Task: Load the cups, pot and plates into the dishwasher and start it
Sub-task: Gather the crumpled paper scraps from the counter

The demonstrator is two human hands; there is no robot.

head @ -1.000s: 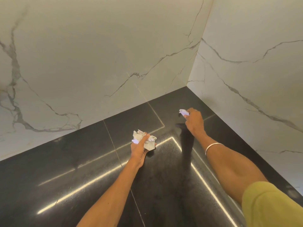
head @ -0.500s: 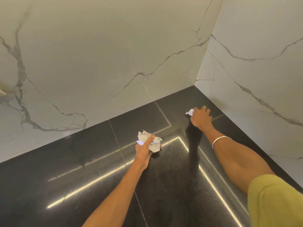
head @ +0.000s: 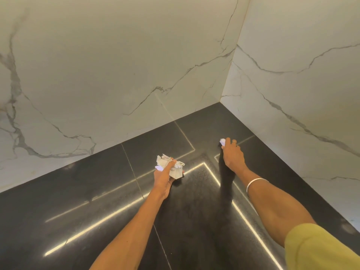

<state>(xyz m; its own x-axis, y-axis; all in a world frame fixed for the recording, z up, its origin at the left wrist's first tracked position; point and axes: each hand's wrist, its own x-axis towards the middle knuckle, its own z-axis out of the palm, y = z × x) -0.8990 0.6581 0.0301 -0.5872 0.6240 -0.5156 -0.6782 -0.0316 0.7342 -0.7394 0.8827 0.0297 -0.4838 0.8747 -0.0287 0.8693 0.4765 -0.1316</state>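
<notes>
No cups, pot, plates or dishwasher are in view. My left hand [head: 163,177] grips a crumpled white paper wad [head: 174,168] just above the black countertop [head: 78,201]. Farther back toward the corner, my right hand [head: 231,152] lies palm down on the counter, with a small white scrap [head: 222,142] at its fingertips. Whether the fingers pinch the scrap or only touch it is not plain. A silver bangle sits on the right wrist.
White marble-patterned walls [head: 116,75] meet in a corner at the back right [head: 221,101] and close off the glossy counter on two sides. Bright light strips reflect across the counter surface.
The view shifted slightly, so both hands and the corner sit a little further right. My right hand lowered flatter onto the counter near the scrap. The left hand keeps its hold on the wad.
</notes>
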